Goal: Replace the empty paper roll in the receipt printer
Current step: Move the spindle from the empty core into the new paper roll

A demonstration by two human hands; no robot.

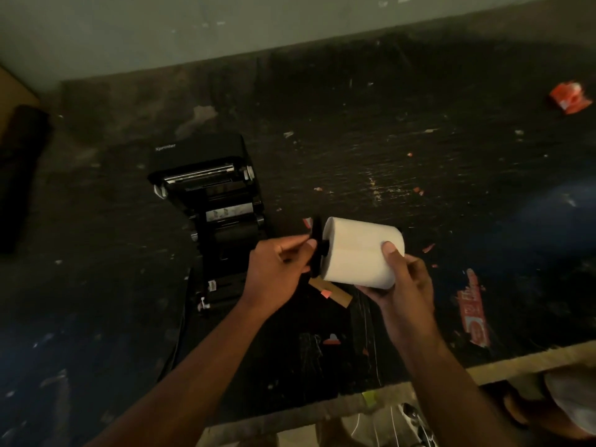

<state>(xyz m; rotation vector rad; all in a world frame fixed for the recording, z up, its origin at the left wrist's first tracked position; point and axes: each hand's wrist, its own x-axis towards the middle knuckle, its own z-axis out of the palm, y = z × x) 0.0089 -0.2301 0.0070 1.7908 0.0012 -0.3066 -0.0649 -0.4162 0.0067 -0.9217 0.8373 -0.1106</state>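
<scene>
A black receipt printer stands on the dark table with its lid open and the paper bay exposed. To its right, above the table, my right hand holds a full white paper roll lying on its side. My left hand pinches a black spindle flange pressed against the roll's left end, its shaft entering the core. Under the roll, a brown cardboard core lies on the table, partly hidden.
The dark, scuffed table is littered with small red and white paper scraps. A red wrapper lies far right and a red-white label strip near the front edge. A dark object sits at the left.
</scene>
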